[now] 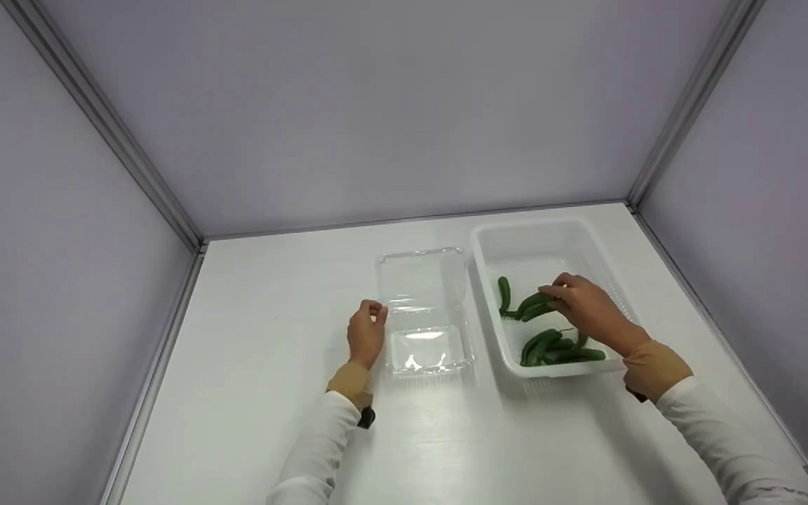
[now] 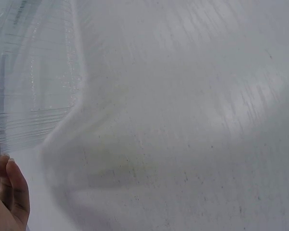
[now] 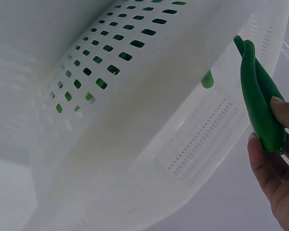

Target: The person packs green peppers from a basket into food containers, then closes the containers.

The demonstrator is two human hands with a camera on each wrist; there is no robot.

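Head view: set high above the white table, facing forward and down, far enough to take in both forearms at the lower edge, the clear clamshell box at centre and the white perforated basket to centre right, with booth walls filling the upper half. Left wrist view: very close and low over the table, with fingertips at lower left and the box's ribbed wall at upper left. Right wrist view: very close inside the basket, facing its slotted wall, with fingers and green peppers at right. Shared with the head view: box, basket, peppers.
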